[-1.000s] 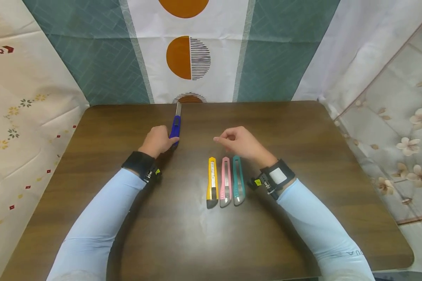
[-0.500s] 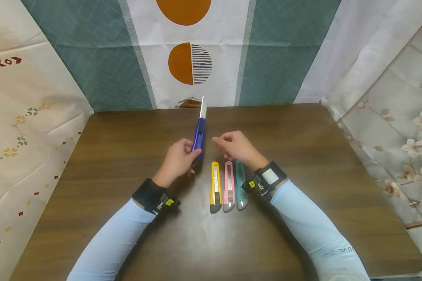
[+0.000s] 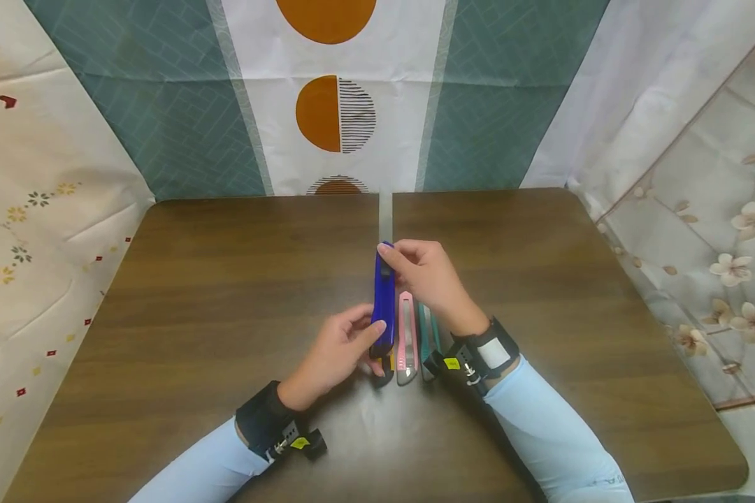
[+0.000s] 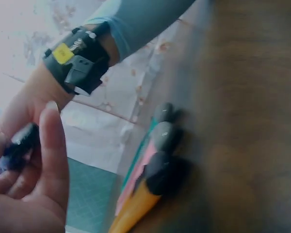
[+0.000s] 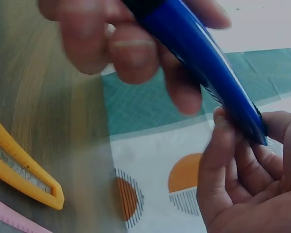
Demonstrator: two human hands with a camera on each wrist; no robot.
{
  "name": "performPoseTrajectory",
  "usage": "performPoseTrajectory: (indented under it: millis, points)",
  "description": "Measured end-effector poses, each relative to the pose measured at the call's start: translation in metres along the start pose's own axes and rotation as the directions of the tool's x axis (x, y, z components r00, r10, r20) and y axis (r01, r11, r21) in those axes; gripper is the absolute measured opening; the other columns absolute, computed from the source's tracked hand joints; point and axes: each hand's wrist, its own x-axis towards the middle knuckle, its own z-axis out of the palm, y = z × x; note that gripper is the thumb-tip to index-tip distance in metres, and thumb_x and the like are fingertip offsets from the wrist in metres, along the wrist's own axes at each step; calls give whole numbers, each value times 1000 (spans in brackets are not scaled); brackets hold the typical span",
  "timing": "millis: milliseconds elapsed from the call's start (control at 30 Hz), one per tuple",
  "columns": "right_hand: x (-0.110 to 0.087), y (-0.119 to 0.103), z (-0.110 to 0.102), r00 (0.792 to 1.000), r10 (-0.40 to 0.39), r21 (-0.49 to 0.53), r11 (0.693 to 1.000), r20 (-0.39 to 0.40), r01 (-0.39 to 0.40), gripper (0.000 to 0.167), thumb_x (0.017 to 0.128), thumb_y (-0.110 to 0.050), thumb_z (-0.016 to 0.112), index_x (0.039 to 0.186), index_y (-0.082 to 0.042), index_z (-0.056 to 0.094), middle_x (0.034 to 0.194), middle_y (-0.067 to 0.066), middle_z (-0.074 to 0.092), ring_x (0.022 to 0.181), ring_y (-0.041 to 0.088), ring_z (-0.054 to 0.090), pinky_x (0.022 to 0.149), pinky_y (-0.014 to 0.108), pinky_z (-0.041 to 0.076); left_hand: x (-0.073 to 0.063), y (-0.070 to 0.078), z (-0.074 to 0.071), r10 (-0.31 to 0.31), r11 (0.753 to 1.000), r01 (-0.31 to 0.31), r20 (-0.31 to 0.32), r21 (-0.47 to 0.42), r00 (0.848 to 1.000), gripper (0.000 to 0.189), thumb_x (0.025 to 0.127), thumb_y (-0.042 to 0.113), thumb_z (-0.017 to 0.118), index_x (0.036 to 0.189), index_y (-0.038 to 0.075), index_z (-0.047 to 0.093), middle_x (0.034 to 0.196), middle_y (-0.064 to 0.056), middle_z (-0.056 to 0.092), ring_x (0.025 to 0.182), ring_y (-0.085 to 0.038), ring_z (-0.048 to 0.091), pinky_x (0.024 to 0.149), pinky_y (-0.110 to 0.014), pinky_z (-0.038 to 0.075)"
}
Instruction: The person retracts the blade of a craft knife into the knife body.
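Note:
In the head view both hands are on a blue box cutter [image 3: 384, 293], held upright above the table with a long pale blade [image 3: 386, 215] out of its far end. My left hand [image 3: 335, 358] holds its near end between thumb and fingers. At the far end, my right hand [image 3: 433, 281] pinches the body close to the blade, thumb on top. Beneath it lies a yellow box cutter [image 5: 19, 154], mostly covered in the head view but plain in the right wrist view. Beside that one lie a pink box cutter [image 3: 407, 299] and a teal box cutter [image 3: 425, 334], partly behind the right hand.
The brown wooden table [image 3: 226, 279] stretches out on both sides of the hands. A green and white cloth [image 3: 491, 105] with orange circles hangs behind its far edge. Patterned curtains [image 3: 717, 265] hang at the sides.
My left hand has brought the blue box cutter right and nearer, from the far left to above the yellow one. My right hand, earlier without anything in it, now pinches its far end.

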Motion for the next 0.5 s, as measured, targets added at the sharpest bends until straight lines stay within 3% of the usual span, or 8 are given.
performPoseTrajectory:
  millis: [100,233,500]
  points:
    - [-7,-3,0,1000,6,7,1000,-6,-6,42,100,-48,64,91,-7,74,84,11,73,71,28,75,69,42,65,-4,-4,1,51,999,-50,35,-19,998,35,106,18,59,135,-1,58,113,-30,68,85,-54,69,62,-51,64]
    - [-13,-6,0,1000,7,3,1000,-11,-6,42,95,-51,70,91,-10,77,85,10,75,70,28,74,68,44,65,-6,-7,2,92,996,-92,18,-3,996,32,105,17,61,132,1,60,112,-26,70,89,-49,72,63,-47,65]
    - [-14,-4,1,999,-47,-22,999,-13,47,37,96,-47,70,89,-11,77,82,8,74,68,27,73,69,52,64,-6,-9,3,116,993,-116,-8,22,993,29,104,16,62,129,0,63,104,-24,72,85,-48,73,62,-44,65]
